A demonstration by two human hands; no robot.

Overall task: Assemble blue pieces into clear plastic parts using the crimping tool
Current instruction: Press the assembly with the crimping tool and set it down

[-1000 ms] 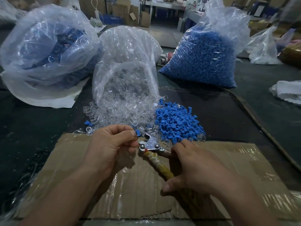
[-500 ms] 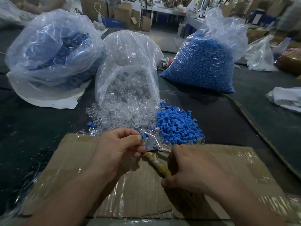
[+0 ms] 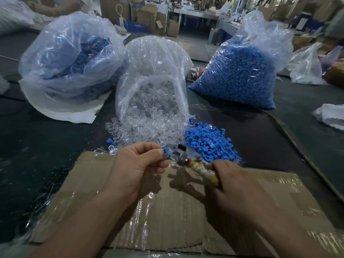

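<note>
We're on a factory assembly floor here: a bulging clear sack of small blue plastic pieces (image 3: 236, 75) and an open clear bag of transparent plastic parts (image 3: 152, 101) sit on the dark table (image 3: 46, 146), with stacked brown cardboard boxes (image 3: 147, 17) and long pale work tables (image 3: 195, 13) behind.
</note>
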